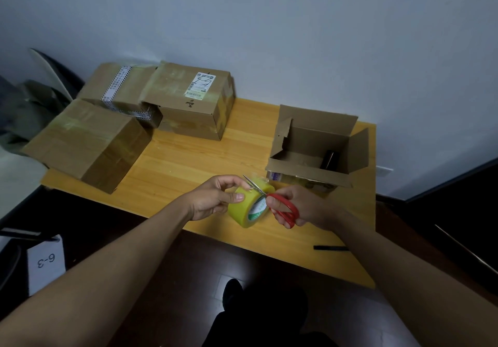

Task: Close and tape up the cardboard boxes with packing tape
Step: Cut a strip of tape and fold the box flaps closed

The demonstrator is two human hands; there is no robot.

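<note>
Left hand [215, 198] grips tape [249, 206], right hand [299, 206] grips scissors [283, 207] beside it; blades could nick fingers

You are working in dim, bluish room light; beyond your fingers the wall [269, 23] is glowing palest, below them the floor [188, 265] is sinking into shadow, and wide-angle distortion is bending the edges.

We see a wooden table [188, 163] filling the middle of the frame. On it rest three closed cardboard boxes [89, 144] at upper left, an open box [318, 144] at right, and a black marker [331, 248] near its lower right edge.
</note>
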